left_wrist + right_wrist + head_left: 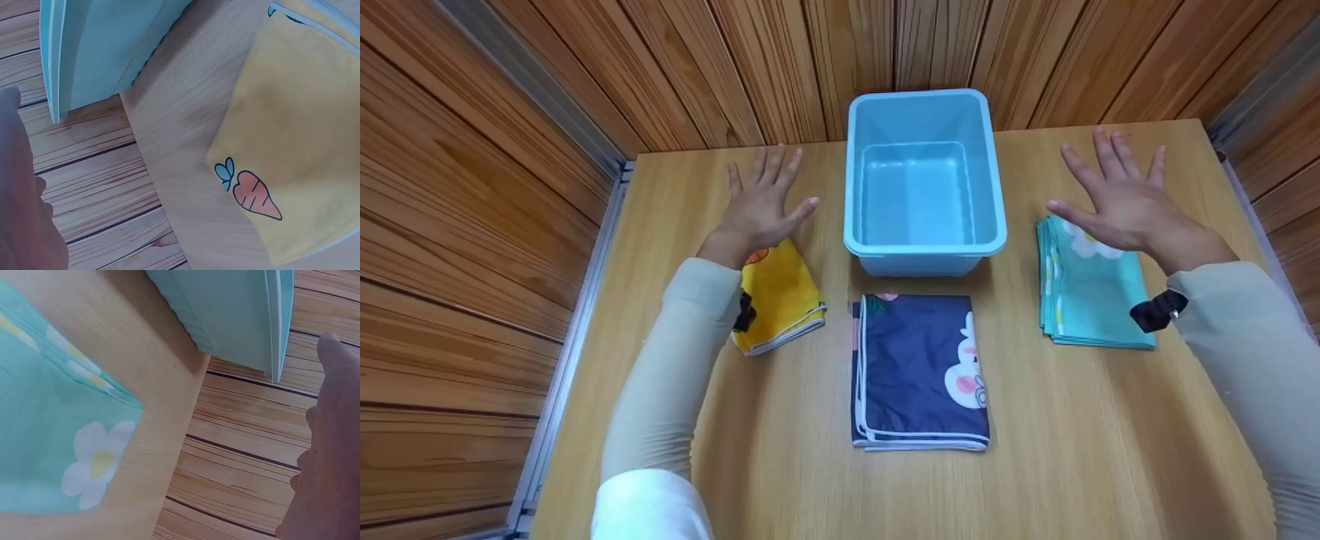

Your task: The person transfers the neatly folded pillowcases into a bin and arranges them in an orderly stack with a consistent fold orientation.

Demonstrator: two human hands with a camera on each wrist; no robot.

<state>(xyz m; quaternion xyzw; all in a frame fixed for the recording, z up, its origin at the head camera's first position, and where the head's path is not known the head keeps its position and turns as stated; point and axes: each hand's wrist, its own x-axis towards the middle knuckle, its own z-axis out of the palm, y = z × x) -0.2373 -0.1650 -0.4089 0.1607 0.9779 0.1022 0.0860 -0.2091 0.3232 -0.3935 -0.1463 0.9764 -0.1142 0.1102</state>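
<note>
My left hand (762,204) is spread with straight fingers above the far end of a folded yellow cloth (781,296), holding nothing. In the left wrist view a carrot print shows on that yellow cloth (304,140). On the other side, my right hand (1129,199) is likewise spread, over a folded teal cloth (1099,296) with a white flower print. Between the hands stands a light blue plastic bin (924,259) with nothing inside. A folded navy cloth (915,367) with white piping and a white cartoon figure lies in front of the bin.
All of this is on a wooden table (810,480). Wood-plank walls (780,67) rise behind it and at both sides, with a metal frame strip (577,337) along the left edge. The bin stands close to the back wall.
</note>
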